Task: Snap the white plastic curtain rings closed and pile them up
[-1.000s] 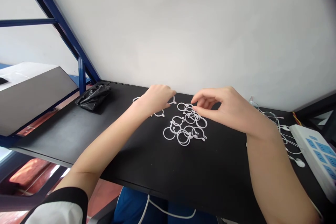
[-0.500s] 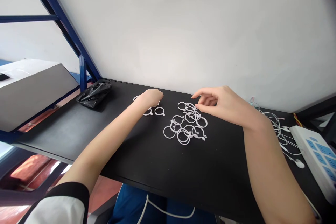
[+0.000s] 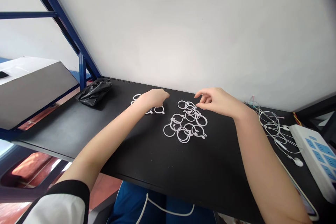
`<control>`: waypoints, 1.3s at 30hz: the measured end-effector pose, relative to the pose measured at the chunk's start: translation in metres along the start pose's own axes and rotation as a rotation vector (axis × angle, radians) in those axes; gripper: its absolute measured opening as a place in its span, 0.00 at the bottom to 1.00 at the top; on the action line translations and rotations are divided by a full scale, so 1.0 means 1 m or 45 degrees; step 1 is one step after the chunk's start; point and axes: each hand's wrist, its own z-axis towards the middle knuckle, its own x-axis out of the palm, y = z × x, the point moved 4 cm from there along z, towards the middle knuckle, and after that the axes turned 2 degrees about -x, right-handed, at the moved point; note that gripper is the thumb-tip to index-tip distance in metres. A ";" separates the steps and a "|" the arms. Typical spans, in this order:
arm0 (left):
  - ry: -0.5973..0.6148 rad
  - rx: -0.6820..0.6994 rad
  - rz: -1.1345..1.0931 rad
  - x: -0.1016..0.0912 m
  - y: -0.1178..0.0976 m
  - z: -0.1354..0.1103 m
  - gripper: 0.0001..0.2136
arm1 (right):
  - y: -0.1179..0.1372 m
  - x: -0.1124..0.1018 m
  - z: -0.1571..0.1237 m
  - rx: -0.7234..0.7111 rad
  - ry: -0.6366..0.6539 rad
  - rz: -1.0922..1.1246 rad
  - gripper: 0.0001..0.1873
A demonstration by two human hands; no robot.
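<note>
White plastic curtain rings with small eyelets lie in two groups on the black desk [image 3: 157, 154]. My left hand [image 3: 157, 98] is over the right side of the smaller left group, back turned up. Its fingertips point right and down, mostly hidden, so I cannot tell whether they hold anything. A curtain ring [image 3: 159, 110] shows just below that hand. My right hand [image 3: 212, 99] hovers at the upper right edge of the larger overlapping pile of curtain rings [image 3: 183, 134]. Its thumb and forefinger are apart with nothing between them, the thumb close to the top rings.
A crumpled black plastic bag [image 3: 94, 92] lies at the left rear of the desk. White earphones [image 3: 298, 161] with tangled cords, a white power strip [image 3: 312, 157] and a phone [image 3: 306, 199] are on the right. A pale wall [image 3: 178, 35] rises behind the desk.
My left hand has shifted right, uncovering more rings on its left. My right hand stays near the pile's top edge, its forearm drawn slightly left.
</note>
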 end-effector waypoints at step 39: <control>-0.112 0.996 -0.830 -0.071 -0.046 -0.081 0.07 | 0.043 -0.014 -0.035 -0.248 0.082 0.259 0.09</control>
